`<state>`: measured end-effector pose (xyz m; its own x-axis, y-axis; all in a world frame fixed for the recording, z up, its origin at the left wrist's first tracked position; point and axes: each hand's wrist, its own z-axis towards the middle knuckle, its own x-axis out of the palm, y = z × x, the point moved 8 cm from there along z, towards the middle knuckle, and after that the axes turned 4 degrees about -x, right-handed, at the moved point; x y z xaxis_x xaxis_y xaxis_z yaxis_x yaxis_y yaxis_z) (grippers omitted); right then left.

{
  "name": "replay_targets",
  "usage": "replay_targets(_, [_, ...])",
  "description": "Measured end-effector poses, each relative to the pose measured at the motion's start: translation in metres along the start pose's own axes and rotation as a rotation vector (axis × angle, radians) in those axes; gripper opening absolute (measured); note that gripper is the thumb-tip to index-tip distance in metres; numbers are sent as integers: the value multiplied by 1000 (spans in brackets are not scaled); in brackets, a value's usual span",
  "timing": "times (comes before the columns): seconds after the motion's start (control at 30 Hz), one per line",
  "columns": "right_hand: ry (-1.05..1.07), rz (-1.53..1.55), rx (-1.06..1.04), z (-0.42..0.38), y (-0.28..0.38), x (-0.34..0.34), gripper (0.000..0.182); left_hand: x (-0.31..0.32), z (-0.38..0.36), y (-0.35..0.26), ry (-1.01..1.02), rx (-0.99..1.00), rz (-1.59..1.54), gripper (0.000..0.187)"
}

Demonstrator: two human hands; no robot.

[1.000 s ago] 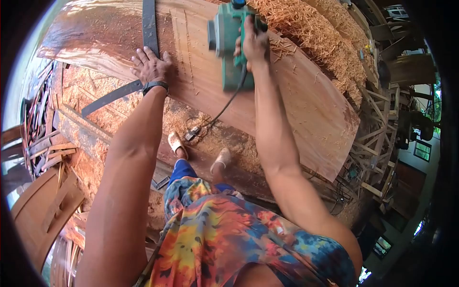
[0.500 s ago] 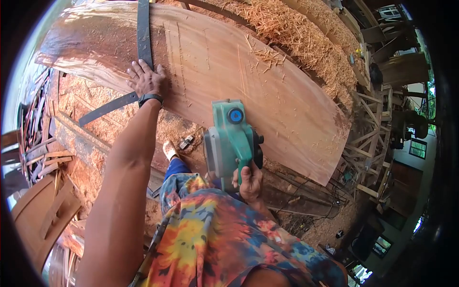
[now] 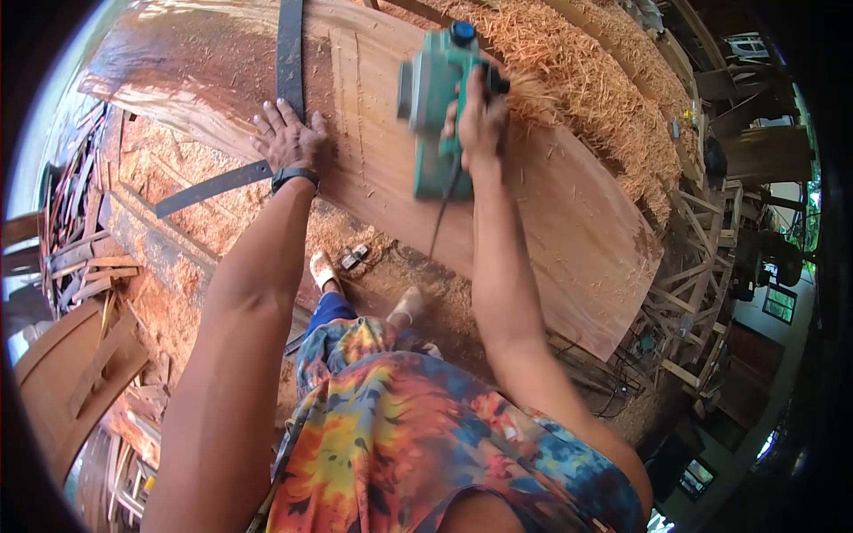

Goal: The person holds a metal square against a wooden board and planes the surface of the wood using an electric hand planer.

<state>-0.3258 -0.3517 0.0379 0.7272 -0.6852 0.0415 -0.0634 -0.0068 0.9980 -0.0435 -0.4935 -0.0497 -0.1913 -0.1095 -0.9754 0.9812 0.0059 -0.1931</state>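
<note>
My right hand point(image 3: 480, 122) grips the rear handle of a green electric planer point(image 3: 437, 89). The planer is on the far half of a wide, curved wooden slab point(image 3: 569, 240), with shavings flying from its right side. My left hand point(image 3: 290, 138) lies with fingers spread on the slab's near edge, by a dark flat strap point(image 3: 290, 53) that crosses the wood. The slab's left part is rough and dark, while its middle and right are pale and planed. A power cord point(image 3: 440, 218) trails from the planer's handle toward me.
Heaps of wood shavings point(image 3: 569, 89) lie beyond the slab and below its left part. A loose flat strip point(image 3: 209, 194) sticks out under my left wrist. Scrap wood point(image 3: 80, 258) is piled at left, and a wooden frame point(image 3: 697, 258) stands at right. My feet point(image 3: 323, 269) are below the slab.
My right hand has pushed the planer away from me, from the slab's near edge to its far side. Shavings now spray out. My left hand keeps its place on the wood.
</note>
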Motion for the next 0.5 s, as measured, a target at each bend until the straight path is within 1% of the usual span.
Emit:
replay_targets(0.07, [6,-111,36,34,4,5,61,0,-2,1,-5,-3,-12,81])
replay_targets(0.1, [38,-77,-3,42,9,8,64,0,0,0,-14,-4,-24,80])
replay_targets(0.27, [58,-64,-15,19,8,2,65,5,4,2,-7,-4,5,82])
replay_targets(0.37, [37,-75,10,-47,4,-14,62,0,2,-1,13,-5,15,82])
replay_targets(0.43, [32,-45,75,-107,5,-26,59,-2,0,-2,15,-7,5,80])
replay_targets(0.5, [47,-53,61,-169,3,-39,54,0,1,-1,1,-1,-9,80])
